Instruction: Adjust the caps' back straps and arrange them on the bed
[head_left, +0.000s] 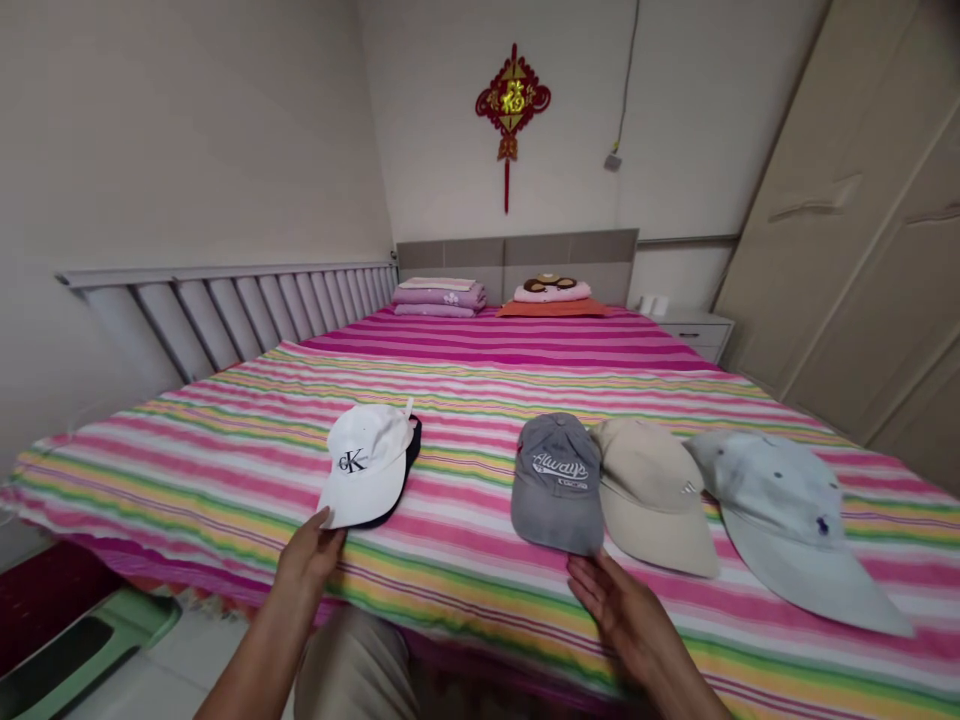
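A white cap point(367, 455) with black letters lies on the striped bedspread point(465, 600), partly over a black cap point(407, 478). My left hand point(311, 555) pinches the white cap's brim at its front edge. Right of the middle is a grey cap point(557, 485) with white lettering. Just below its brim, my right hand point(619, 610) is palm up with its fingers stretched out, the tips near the brim. A beige cap point(652, 500) sits beside the grey one, and a pale blue cap point(795, 530) lies farther right.
Folded purple bedding point(439, 298) and a pink pile point(553, 292) lie by the headboard point(525, 256). White rails point(247, 315) line the left side. A green stool point(90, 650) stands at lower left, a nightstand point(697, 335) at the back right, before a wardrobe point(840, 250).
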